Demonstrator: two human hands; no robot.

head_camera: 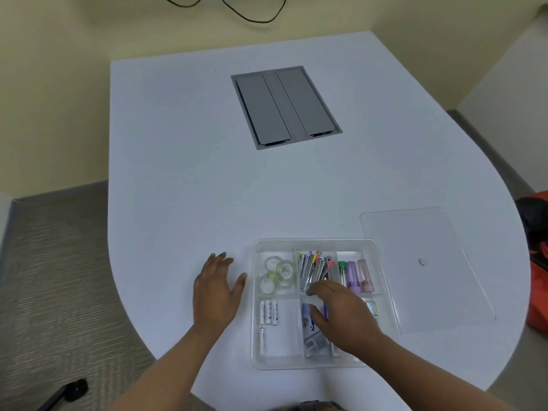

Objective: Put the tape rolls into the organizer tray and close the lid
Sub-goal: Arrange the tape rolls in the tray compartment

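A clear plastic organizer tray [314, 241] sits near the table's front edge. Several clear tape rolls [277, 274] lie in its far-left compartment. The clear lid [424, 271] lies flat on the table to the right of the tray. My left hand [218, 289] rests flat on the table just left of the tray, fingers apart, holding nothing. My right hand [341, 315] hovers palm down over the tray's middle compartments, fingers spread, nothing visibly in it. It hides part of the tray's contents.
Batteries [267, 318] lie in the near-left compartment; pens and clips [314, 266] and small coloured tubes [355, 274] fill the far ones. A grey cable hatch [284, 106] is set into the white table [184, 161]. A red bag [538, 280] sits beyond the right edge.
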